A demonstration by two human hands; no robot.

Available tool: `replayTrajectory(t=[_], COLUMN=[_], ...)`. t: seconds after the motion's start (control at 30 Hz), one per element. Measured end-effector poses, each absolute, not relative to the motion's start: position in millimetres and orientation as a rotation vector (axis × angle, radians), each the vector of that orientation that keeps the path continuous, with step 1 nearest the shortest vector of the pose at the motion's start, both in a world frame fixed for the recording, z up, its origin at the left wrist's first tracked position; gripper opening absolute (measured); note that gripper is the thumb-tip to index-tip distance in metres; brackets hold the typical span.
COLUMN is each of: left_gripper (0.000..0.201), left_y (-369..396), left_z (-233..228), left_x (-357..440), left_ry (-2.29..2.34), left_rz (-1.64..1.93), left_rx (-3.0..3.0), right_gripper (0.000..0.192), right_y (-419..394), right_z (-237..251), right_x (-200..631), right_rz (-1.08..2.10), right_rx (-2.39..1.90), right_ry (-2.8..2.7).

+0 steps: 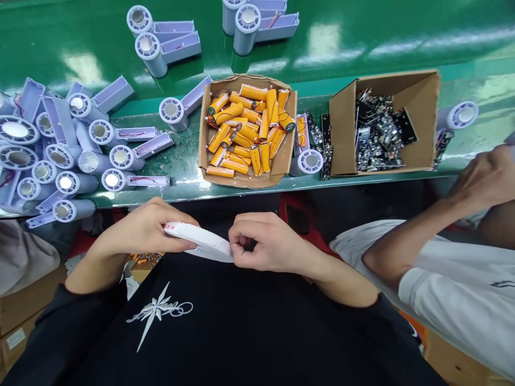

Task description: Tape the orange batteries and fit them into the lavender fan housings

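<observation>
Off the surface's (185,161) near edge, a light-looking white roll (209,244), best gripped by its faces, was pinched by fingers of the left hand (147,228) and right hand (269,241).

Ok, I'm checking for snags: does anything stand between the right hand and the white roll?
Nothing visible does. The right hand has its fingertips at one end of the white roll; the left hand holds the other end. The box of orange cylinders sits beyond them, not between.
</observation>
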State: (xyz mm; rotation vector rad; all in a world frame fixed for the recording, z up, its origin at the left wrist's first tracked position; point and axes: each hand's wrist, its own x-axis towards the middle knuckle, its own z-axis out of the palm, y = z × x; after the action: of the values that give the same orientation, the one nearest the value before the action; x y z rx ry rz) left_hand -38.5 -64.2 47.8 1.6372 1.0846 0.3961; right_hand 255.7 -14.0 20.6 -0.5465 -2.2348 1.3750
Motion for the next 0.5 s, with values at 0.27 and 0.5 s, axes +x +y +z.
replayTrajectory(t=[0.27,0.5], left_gripper=[0.016,0.016], left_y=[-60,-60], left_z=[42,42], left_x=[-41,-40], left_ry=[1.101,1.109], left_rz=[0.406,0.395], left_rx=[1.516,1.532], right_gripper=[0.014,0.012], right_y=[-13,-5], right_z=[13,14], right_x=[262,262], right_rz=[1.232,1.456], right_rx=[-0.431,-0.543], right_ry=[-2.177,-2.188])
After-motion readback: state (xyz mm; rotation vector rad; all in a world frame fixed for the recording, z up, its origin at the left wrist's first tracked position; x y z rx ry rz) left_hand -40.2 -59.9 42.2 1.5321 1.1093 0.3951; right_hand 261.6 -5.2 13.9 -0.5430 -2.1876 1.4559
